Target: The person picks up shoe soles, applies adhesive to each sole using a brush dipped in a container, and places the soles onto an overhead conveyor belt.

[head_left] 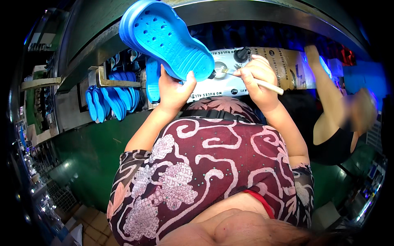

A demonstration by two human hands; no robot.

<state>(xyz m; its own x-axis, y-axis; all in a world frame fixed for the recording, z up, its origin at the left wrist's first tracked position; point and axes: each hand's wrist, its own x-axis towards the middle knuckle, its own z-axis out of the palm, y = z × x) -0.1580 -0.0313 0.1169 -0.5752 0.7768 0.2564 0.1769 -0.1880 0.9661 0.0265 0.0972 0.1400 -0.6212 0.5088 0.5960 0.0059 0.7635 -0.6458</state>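
My left hand [177,88] is closed around the heel end of a bright blue clog sole [172,45], its thumb on the rim. The sole is tilted up, with round holes across its front half and ridges at the heel. Pinched in my right hand [260,80] is a thin brush [269,85] with a pale handle. Its tip is close to a small black piece [212,74] at the heel's side; whether they touch I cannot tell. Behind the tip sits a small round dish [221,69]. A black bottle [242,55] stands beyond my right hand.
Several blue soles [110,102] hang on a rack at the left, and another blue sole [153,82] stands beside my left hand. Printed packaging [287,67] covers the work surface. A metal rail [230,11] crosses the far side. At the right, a co-worker's arm [326,90] reaches forward.
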